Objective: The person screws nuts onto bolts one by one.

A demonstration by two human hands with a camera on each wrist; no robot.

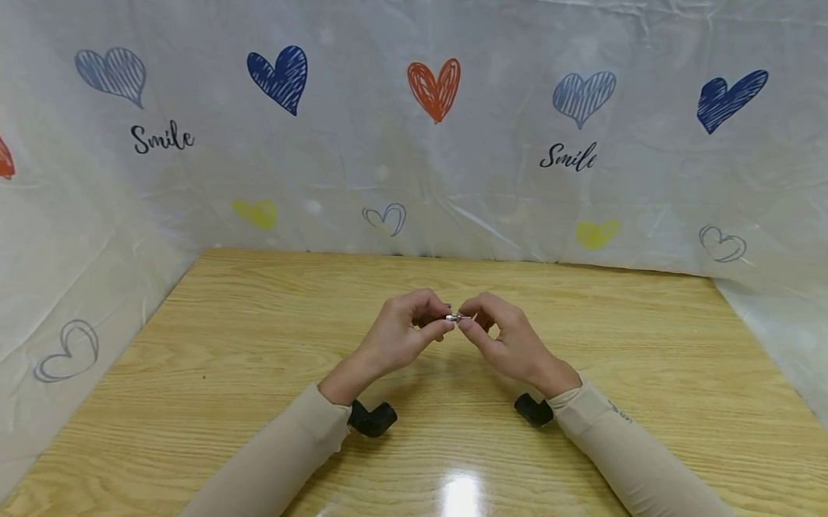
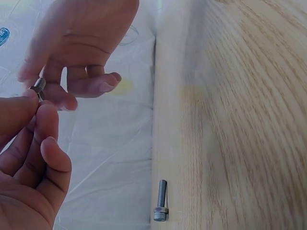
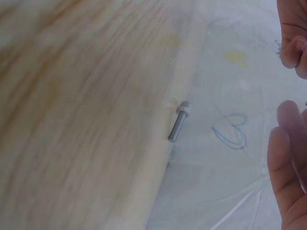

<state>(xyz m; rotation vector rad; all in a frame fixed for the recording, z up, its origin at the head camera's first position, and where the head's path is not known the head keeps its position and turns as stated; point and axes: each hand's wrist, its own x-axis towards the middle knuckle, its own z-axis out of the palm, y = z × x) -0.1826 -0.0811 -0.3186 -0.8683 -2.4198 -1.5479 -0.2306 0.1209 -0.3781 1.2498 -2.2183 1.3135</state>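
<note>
A small metal bolt with a nut on it is held up over the table between the two hands. My left hand pinches it between thumb and index finger, its threaded end toward the other hand. Around that threaded end curl the thumb and index finger of my right hand; one of these fingers is blurred in the left wrist view. On the table near the far edge lies a second bolt with a nut against its head, also visible in the right wrist view.
The wooden table ends at a white cloth backdrop printed with hearts. More cloth walls stand along both sides. Black wrist mounts stick out below the sleeves.
</note>
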